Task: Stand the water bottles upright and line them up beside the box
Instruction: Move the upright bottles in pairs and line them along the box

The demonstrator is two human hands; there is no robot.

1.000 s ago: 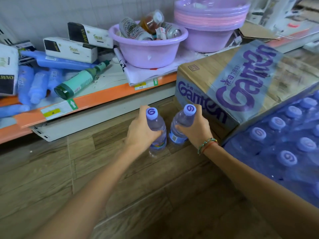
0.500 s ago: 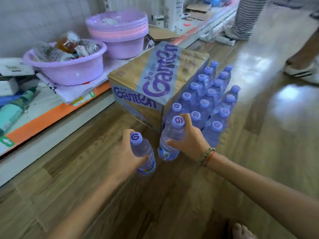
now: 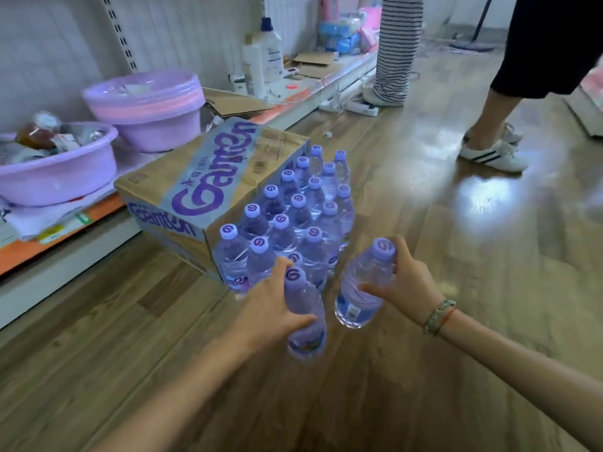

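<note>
A brown cardboard box (image 3: 208, 181) with purple lettering lies on the wooden floor by the shelf. Several clear water bottles with purple caps (image 3: 293, 210) stand upright in rows along its right side. My left hand (image 3: 270, 308) grips one more bottle (image 3: 306, 321), nearly upright, just in front of the rows. My right hand (image 3: 404, 285) grips a second bottle (image 3: 362, 288), tilted with its cap toward the right, to the right of the first. Whether either bottle touches the floor is unclear.
A low shelf (image 3: 65, 230) on the left carries purple basins (image 3: 62, 171) holding small items and stacked basins (image 3: 146, 106). Farther back a person's legs (image 3: 489, 125) stand on the floor, and another in striped trousers (image 3: 394, 50) is by the shelf.
Both hands carried their bottles from the box's left end round to the front of the standing rows. The view swung right, bringing the rows and the people into sight.
</note>
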